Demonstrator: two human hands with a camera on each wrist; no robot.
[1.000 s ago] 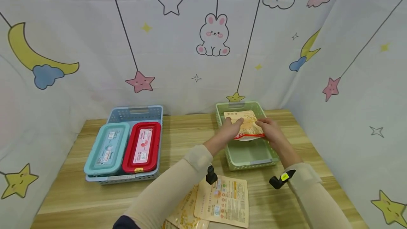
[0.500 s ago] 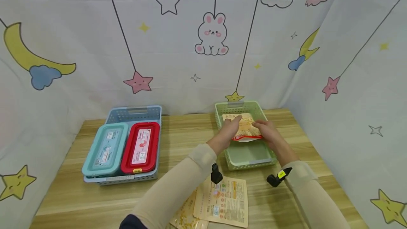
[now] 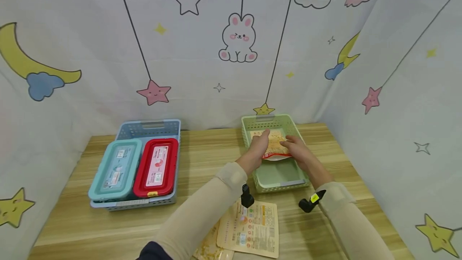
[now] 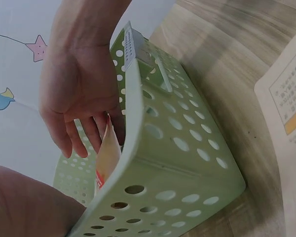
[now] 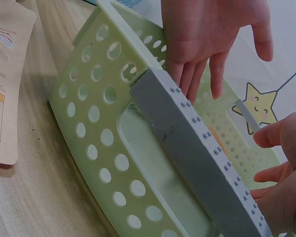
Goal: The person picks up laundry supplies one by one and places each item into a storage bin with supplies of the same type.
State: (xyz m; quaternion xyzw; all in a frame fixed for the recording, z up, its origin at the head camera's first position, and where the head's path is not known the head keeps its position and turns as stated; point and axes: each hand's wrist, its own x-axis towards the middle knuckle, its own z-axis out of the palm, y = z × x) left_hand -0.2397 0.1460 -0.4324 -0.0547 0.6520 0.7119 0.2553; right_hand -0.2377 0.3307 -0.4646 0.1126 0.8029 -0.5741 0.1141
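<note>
A tan printed pouch (image 3: 275, 143) with a red band along its near end lies in the far half of the green perforated basket (image 3: 279, 173). My left hand (image 3: 257, 150) is at its left side with the thumb raised, and in the right wrist view that left hand (image 5: 207, 39) has its fingers extended down into the basket. My right hand (image 3: 299, 152) is on the opposite side, its thumb and fingers spread apart. In the left wrist view the pouch's edge (image 4: 108, 155) stands near the right hand's fingers (image 4: 91, 133).
To the left, a blue basket (image 3: 148, 131) bears a teal-lidded box (image 3: 115, 169) and a red-lidded box (image 3: 157, 167). More flat tan pouches (image 3: 249, 228) lie overlapping on the wooden table (image 3: 202, 159) near the front. A printed curtain (image 3: 202, 51) hangs behind.
The pouch has settled lower into the green basket. My thumbs have lifted off its top and my fingers have loosened. The head view has shifted slightly.
</note>
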